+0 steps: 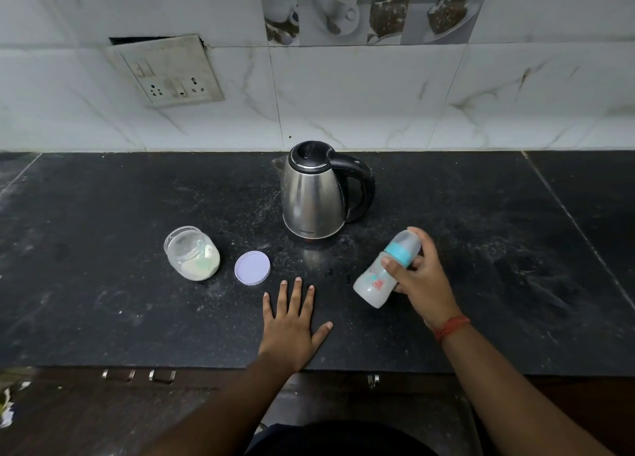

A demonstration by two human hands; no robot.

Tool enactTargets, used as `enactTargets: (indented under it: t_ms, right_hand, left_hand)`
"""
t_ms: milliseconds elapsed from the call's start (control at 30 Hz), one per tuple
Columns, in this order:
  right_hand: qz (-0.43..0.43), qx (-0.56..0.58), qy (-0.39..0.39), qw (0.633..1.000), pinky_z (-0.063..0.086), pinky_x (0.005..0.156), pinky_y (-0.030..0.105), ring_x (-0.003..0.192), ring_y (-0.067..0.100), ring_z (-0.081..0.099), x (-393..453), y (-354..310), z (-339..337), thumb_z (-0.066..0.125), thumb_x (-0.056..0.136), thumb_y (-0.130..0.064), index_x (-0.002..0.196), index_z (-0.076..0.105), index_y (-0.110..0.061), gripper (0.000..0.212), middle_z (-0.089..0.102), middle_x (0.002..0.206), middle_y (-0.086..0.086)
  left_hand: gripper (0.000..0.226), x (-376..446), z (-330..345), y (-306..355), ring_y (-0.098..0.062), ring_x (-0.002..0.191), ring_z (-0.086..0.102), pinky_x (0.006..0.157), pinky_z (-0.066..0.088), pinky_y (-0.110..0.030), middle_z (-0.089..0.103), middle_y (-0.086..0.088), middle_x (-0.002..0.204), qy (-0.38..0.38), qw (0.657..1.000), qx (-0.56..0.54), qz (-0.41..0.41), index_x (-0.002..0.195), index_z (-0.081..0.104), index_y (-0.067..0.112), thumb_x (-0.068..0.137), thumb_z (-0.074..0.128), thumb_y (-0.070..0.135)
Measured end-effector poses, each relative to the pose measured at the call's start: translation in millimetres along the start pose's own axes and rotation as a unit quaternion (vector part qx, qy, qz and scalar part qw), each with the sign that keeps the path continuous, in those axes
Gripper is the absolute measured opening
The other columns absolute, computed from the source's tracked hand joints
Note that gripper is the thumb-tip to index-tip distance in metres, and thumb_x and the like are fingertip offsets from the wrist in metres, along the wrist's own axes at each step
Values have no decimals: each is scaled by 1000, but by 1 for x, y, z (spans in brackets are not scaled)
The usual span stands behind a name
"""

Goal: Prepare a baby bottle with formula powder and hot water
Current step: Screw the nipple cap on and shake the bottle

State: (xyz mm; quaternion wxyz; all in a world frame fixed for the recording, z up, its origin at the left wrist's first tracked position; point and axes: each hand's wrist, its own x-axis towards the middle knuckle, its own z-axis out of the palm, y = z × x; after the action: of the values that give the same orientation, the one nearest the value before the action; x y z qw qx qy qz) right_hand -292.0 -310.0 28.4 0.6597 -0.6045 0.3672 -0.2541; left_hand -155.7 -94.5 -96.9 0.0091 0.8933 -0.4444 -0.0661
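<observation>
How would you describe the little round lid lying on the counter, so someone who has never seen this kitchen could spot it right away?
Start at the steel kettle standing at the back of the black counter. In front of it and slightly to its left lies a flat round lid, between the open powder jar and the left hand resting flat. It is the only pale lilac disc there, and nothing touches it.

Switchboard [168, 74] on tiled wall [378, 105]; black countertop [103, 301].

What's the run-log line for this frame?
right hand: holds capped baby bottle tilted | left hand: flat on counter | powder jar: open, lid beside | kettle: shut
</observation>
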Motion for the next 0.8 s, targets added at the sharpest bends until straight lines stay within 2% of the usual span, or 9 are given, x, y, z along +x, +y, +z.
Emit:
enactTargets:
  t_ms: [100, 133, 233, 333, 433, 567, 667, 767, 800]
  right_hand:
    - [-16, 53, 81, 995, 62, 81, 46, 110, 22, 68, 7, -3, -7, 72, 92, -24, 143, 35, -37, 65, 59, 126, 2]
    - [-14, 57, 73, 996, 62, 81, 45, 109, 22, 68, 8, -5, -8, 71, 93, -23, 143, 34, -37, 64, 59, 127, 2]
    - [-10, -19, -22, 1000, 63, 79, 43, 110, 22, 68, 5, -4, -4, 75, 89, -19, 140, 39, -42, 66, 60, 127, 4]
    - [-7, 40, 40, 998, 62, 84, 49, 113, 23, 66, 1, 0, -4, 72, 91, -22, 143, 36, -41, 66, 57, 127, 1]
    - [4, 7, -12, 1000, 62, 84, 51, 112, 24, 66, -3, 2, 1, 74, 90, -19, 143, 37, -44, 69, 57, 127, 0]
    - [-3, 39, 55, 998, 61, 84, 52, 112, 24, 67, -8, 5, 2, 73, 91, -25, 141, 35, -45, 66, 57, 125, -2]
    - [0, 2, 4, 1000, 61, 83, 53, 110, 25, 67, -8, 6, 5, 75, 89, -24, 141, 37, -45, 67, 58, 125, 1]
    - [-3, 49, 54, 997, 60, 85, 55, 111, 25, 67, -7, 5, 3, 72, 92, -24, 140, 36, -42, 62, 58, 124, -1]
    - [-5, 41, 37, 998, 60, 85, 55, 111, 25, 67, -7, 3, 3, 72, 92, -23, 139, 37, -43, 62, 57, 125, 0]
  left_hand:
    - [86, 1, 0, 1, -38, 153, 27, 116, 8, -64, 31, -12, 166, 4, 1000, 3, -4, 158, 35, 20, 97, 14, 77]
    - [87, 1, 0, 1, -38, 153, 26, 117, 7, -64, 31, -12, 166, 4, 1000, 2, -4, 158, 34, 20, 97, 13, 77]
    - [88, 1, -1, -1, -38, 155, 23, 118, 6, -64, 28, -11, 167, 1, 1000, -3, -3, 160, 30, 21, 96, 12, 78]
    - [88, 2, -1, 2, -38, 154, 23, 118, 8, -64, 29, -12, 167, 0, 1000, -2, -4, 160, 31, 20, 96, 13, 78]
    - [88, 1, 0, 0, -38, 155, 21, 118, 8, -64, 28, -12, 167, 4, 1000, -6, -4, 160, 31, 20, 95, 12, 78]
    - [90, 2, 2, 1, -36, 157, 13, 120, 5, -65, 20, -10, 170, 2, 1000, -3, -7, 161, 26, 21, 95, 10, 79]
    - [90, 1, 2, -1, -35, 158, 10, 120, 3, -64, 16, -10, 170, 4, 1000, -6, -7, 162, 24, 22, 94, 8, 79]
    - [91, 1, 3, -1, -34, 158, 4, 121, 0, -64, 10, -10, 171, 2, 1000, -4, -8, 163, 19, 23, 93, 6, 80]
    - [91, 1, 2, -1, -34, 158, 3, 121, -1, -64, 9, -10, 171, 0, 1000, -6, -9, 163, 19, 23, 93, 6, 81]
